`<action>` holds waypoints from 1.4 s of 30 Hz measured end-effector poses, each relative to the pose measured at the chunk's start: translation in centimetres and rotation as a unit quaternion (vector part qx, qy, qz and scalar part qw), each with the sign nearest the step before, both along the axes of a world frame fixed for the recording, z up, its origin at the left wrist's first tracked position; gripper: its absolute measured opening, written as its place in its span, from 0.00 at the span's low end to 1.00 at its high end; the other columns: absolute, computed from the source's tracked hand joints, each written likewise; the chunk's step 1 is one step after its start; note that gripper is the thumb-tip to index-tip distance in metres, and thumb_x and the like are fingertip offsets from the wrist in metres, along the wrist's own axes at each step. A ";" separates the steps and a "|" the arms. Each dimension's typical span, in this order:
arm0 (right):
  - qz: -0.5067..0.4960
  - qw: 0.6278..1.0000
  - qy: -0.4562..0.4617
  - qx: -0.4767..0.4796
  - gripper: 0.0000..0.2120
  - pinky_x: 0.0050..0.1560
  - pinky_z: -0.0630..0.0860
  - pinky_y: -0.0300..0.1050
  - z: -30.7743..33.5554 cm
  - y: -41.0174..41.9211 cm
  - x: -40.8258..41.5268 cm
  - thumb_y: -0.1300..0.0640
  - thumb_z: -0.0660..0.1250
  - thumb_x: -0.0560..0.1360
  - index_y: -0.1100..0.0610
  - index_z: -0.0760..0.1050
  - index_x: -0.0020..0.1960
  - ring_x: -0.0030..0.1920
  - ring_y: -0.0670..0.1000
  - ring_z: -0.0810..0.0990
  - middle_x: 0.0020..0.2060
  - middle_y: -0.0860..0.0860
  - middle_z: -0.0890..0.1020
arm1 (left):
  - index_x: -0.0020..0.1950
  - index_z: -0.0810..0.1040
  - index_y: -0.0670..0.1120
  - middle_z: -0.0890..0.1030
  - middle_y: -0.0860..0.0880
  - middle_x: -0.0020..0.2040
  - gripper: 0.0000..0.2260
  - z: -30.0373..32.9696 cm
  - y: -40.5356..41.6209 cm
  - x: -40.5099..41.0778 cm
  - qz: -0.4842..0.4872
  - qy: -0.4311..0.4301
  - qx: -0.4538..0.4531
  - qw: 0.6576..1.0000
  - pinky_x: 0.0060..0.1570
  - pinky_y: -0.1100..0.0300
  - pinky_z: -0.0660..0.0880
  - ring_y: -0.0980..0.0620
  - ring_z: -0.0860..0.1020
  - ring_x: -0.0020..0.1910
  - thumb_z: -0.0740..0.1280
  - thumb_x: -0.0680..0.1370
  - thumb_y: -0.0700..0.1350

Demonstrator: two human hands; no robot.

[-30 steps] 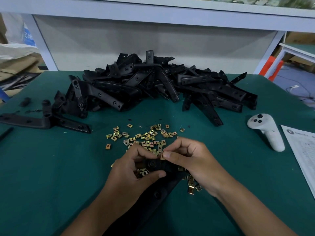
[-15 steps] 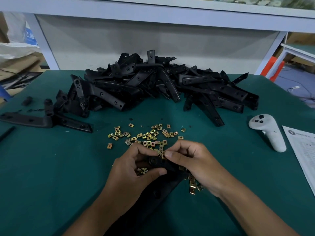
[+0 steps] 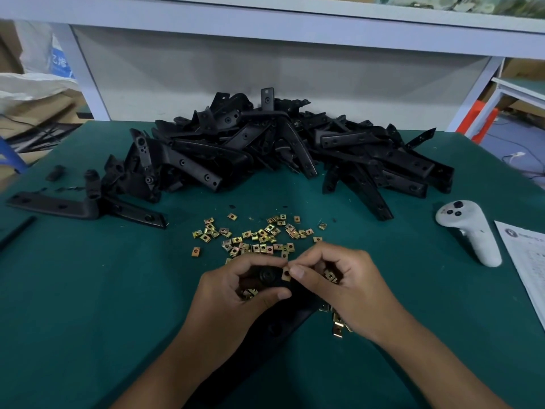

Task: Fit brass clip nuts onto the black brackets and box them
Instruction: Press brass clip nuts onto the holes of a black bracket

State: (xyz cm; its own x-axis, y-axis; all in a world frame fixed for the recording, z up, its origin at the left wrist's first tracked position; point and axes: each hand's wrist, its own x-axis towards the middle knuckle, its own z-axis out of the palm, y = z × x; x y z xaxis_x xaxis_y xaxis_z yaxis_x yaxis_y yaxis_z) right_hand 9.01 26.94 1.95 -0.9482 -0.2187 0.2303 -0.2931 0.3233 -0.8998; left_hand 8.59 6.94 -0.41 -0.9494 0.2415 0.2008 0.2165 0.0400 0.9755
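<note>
Gripping the near end of a black bracket (image 3: 269, 277) between curled fingers and thumb, the left hand (image 3: 236, 293) holds it just above the green counter (image 3: 88, 305), the bracket's long arm running back toward the person under the wrists. The right hand (image 3: 342, 284) pinches a brass clip nut (image 3: 286, 273) between thumb and forefinger, right against the bracket's end, with a few more nuts cupped in its curled palm. Just beyond the hands lies a scatter of loose clip nuts (image 3: 259, 234), and a few more lie beside the right wrist. Farther back sits a big heap of black brackets (image 3: 280, 146), with one bracket (image 3: 82, 206) lying apart to the left. A white controller (image 3: 469, 231) and a printed sheet (image 3: 528, 261) rest at the right.
</note>
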 end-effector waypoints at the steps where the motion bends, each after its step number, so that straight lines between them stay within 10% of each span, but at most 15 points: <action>1: 0.010 1.000 0.002 0.009 0.09 0.43 0.73 0.36 0.0 0.1 0.0 0.40 0.70 0.77 0.45 0.83 0.47 0.41 0.44 0.80 0.43 0.43 0.85 | 0.51 0.85 0.60 0.87 0.55 0.49 0.14 -0.1 0.0 0.0 -0.002 0.001 -0.001 1.000 0.48 0.70 0.78 0.57 0.85 0.49 0.77 0.67 0.48; 13: 0.005 0.992 -0.018 0.124 0.17 0.49 0.77 0.38 2.2 0.9 0.5 0.47 0.79 0.70 0.39 0.77 0.55 0.51 0.42 0.82 0.50 0.39 0.84 | 0.49 0.82 0.61 0.85 0.57 0.42 0.11 0.5 -0.3 -0.2 0.043 -0.012 -0.038 0.998 0.38 0.72 0.75 0.62 0.81 0.38 0.76 0.72 0.46; 17: -0.058 0.990 0.038 0.122 0.12 0.46 0.79 0.52 3.9 2.1 3.7 0.46 0.78 0.71 0.42 0.81 0.52 0.44 0.49 0.83 0.45 0.44 0.85 | 0.50 0.79 0.65 0.83 0.61 0.42 0.12 1.7 0.7 1.1 0.023 0.018 -0.077 0.997 0.38 0.69 0.74 0.63 0.79 0.37 0.77 0.70 0.57; 22: -0.164 0.982 0.059 0.079 0.12 0.48 0.78 0.38 5.8 6.3 11.3 0.51 0.80 0.70 0.43 0.82 0.51 0.47 0.42 0.84 0.46 0.37 0.86 | 0.53 0.76 0.67 0.81 0.67 0.48 0.11 4.2 5.7 4.1 -0.068 0.127 -0.102 0.984 0.43 0.78 0.71 0.67 0.80 0.47 0.68 0.71 0.61; 33: -0.481 0.860 0.064 0.161 0.13 0.53 0.75 0.35 9.1 15.7 33.5 0.49 0.77 0.69 0.45 0.81 0.52 0.52 0.41 0.83 0.49 0.37 0.84 | 0.54 0.76 0.62 0.83 0.62 0.48 0.10 5.7 24.8 16.9 -0.361 0.163 0.024 0.918 0.48 0.71 0.73 0.61 0.81 0.49 0.71 0.73 0.55; 42: -0.583 0.762 -0.047 0.279 0.13 0.54 0.71 0.26 5.1 20.9 40.4 0.44 0.75 0.66 0.35 0.78 0.49 0.55 0.35 0.79 0.53 0.33 0.81 | 0.61 0.72 0.61 0.78 0.66 0.57 0.13 4.1 27.0 18.2 -0.375 0.261 -0.093 0.885 0.59 0.71 0.67 0.67 0.75 0.57 0.69 0.78 0.55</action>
